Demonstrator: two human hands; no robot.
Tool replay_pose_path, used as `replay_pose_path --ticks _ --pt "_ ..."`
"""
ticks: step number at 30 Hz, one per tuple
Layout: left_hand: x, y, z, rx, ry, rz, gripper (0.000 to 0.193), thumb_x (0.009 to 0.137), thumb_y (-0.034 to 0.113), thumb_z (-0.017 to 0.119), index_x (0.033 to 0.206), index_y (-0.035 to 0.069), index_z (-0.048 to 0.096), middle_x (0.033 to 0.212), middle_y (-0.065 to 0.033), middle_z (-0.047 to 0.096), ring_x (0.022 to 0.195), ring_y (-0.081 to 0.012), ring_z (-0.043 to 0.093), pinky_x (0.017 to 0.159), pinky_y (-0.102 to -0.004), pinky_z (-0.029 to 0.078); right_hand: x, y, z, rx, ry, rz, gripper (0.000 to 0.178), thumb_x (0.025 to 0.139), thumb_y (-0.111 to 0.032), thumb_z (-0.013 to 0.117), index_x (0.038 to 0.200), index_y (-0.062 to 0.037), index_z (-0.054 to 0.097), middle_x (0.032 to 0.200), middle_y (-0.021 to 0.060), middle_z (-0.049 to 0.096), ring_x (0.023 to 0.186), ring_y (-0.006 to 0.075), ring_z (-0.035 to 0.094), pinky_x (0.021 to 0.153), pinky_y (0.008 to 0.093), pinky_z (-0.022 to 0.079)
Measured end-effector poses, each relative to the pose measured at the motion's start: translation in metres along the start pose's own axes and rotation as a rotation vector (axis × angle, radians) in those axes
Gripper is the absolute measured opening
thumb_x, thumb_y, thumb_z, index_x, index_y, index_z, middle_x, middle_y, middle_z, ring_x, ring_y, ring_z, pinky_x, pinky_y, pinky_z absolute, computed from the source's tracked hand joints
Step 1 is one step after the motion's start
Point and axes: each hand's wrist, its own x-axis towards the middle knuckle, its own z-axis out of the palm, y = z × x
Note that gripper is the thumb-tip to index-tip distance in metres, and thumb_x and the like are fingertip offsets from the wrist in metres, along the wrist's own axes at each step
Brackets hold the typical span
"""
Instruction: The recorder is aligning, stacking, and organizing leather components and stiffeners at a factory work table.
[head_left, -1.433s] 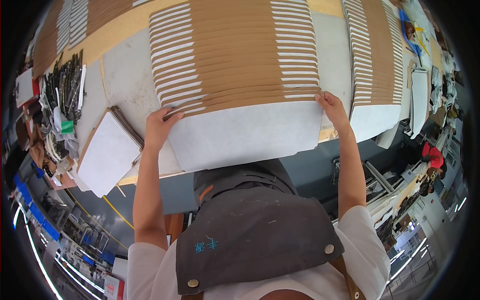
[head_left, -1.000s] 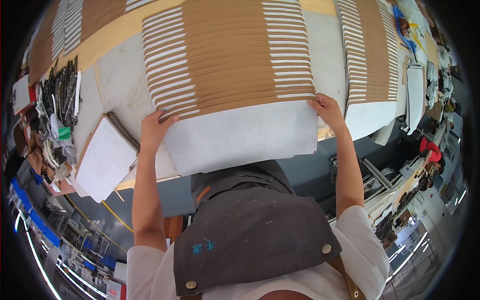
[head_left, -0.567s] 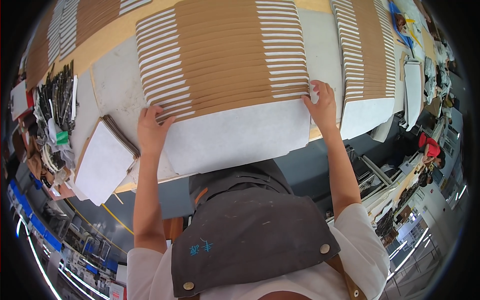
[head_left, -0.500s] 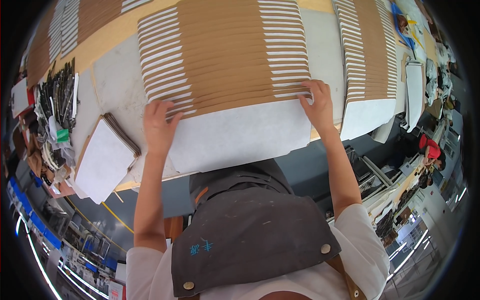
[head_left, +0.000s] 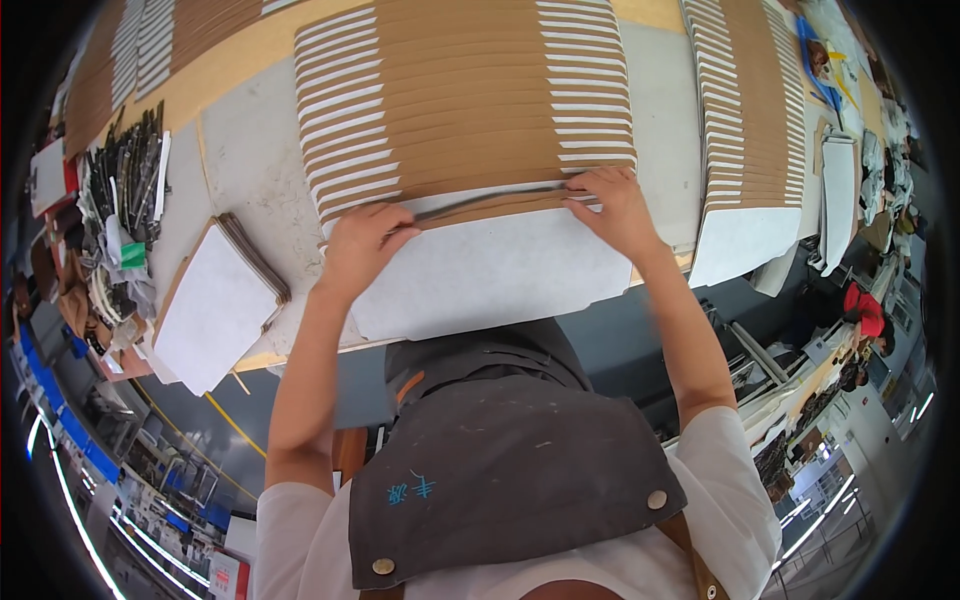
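Observation:
On the table in front of me lies a fanned stack of overlapping brown sheets (head_left: 465, 95) with white side strips. The nearest sheet (head_left: 495, 275) shows a broad white face, and its brown far edge is bent up with a dark line along it. At the left end of that raised edge, my left hand (head_left: 362, 245) has its thumb and fingers closed on it. My right hand (head_left: 617, 208) pinches the same edge near its right end. A narrow white band shows just behind the raised edge. The fingertips are partly hidden.
Another fanned stack (head_left: 752, 110) lies to the right, and a smaller pile of white-faced pieces (head_left: 215, 305) to the left. Dark strips and scraps (head_left: 125, 190) crowd the far left. A blue tray (head_left: 815, 60) sits at upper right. The table's front edge (head_left: 265, 358) runs before me.
Both hands have closed on the nearest sheet's far edge and bent it up, exposing a white band behind it. The left hand has moved inward to the right; the view has shifted slightly.

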Motion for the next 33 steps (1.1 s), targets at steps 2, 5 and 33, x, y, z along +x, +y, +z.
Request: replay_pose_path --ticks 2,5,33 --pt "-0.019 -0.022 -0.015 -0.005 0.044 -0.085 0.018 0.073 0.016 0.071 0.085 0.006 0.063 0.07 -0.0057 0.06 0.061 -0.0222 0.056 0.056 -0.0309 0.042 -0.011 0.024 -0.008 0.203 -0.098 0.214 0.017 0.07 -0.017 0.072 0.078 -0.0054 0.064 0.066 0.006 0.058 0.062 0.0224 0.054 0.062 0.0313 0.046" --pt "-0.046 -0.039 -0.029 -0.219 0.113 -0.451 0.021 0.076 0.016 0.071 0.089 0.001 0.063 0.066 -0.0021 0.059 0.055 -0.0132 0.052 0.051 -0.0256 0.04 -0.023 0.042 -0.033 0.29 -0.223 0.627 0.023 0.074 -0.023 0.072 0.069 -0.0019 0.063 0.057 0.006 0.057 0.05 0.0149 0.049 0.053 0.0271 0.043" --pt "-0.071 -0.048 -0.005 -0.343 0.21 -0.77 0.027 0.078 0.024 0.069 0.078 -0.002 0.063 0.054 0.002 0.045 0.05 -0.0069 0.035 0.044 -0.0261 0.03 -0.057 0.037 -0.009 0.46 -0.129 0.932 0.031 0.076 -0.027 0.07 0.076 0.0029 0.063 0.06 0.0033 0.056 0.055 0.0083 0.047 0.05 0.0252 0.039"
